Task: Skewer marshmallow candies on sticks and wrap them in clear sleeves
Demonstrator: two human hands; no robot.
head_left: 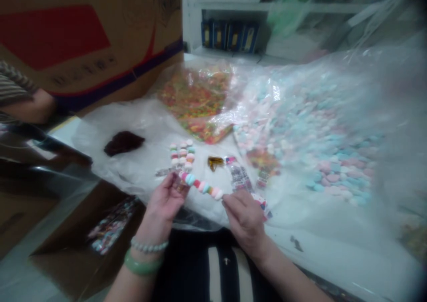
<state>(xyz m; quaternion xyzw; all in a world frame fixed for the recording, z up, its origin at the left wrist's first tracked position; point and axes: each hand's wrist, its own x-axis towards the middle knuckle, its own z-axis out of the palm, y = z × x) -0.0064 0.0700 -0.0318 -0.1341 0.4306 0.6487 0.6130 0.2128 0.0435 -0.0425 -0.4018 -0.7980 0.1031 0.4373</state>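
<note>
A skewer of candies (202, 186) in pink, blue, white and red stretches between my two hands, tilted down to the right. My left hand (168, 197) pinches its left end, with the palm partly turned up; something clear and shiny beside the fingers is too blurred to name. Closed around the right end is my right hand (245, 215). Just beyond my left hand lie several finished candy skewers (183, 154) side by side. A small bundle of gold ties (215, 162) rests right of them, near printed plastic wrappers (240, 177).
Large clear bags hold orange and green candies (193, 93) and pastel marshmallow-like candies (340, 168). A dark red clump (124, 142) lies at left on the plastic sheet. An open cardboard box (66, 257) with packed sweets stands lower left. Another person's arm (30, 102) shows far left.
</note>
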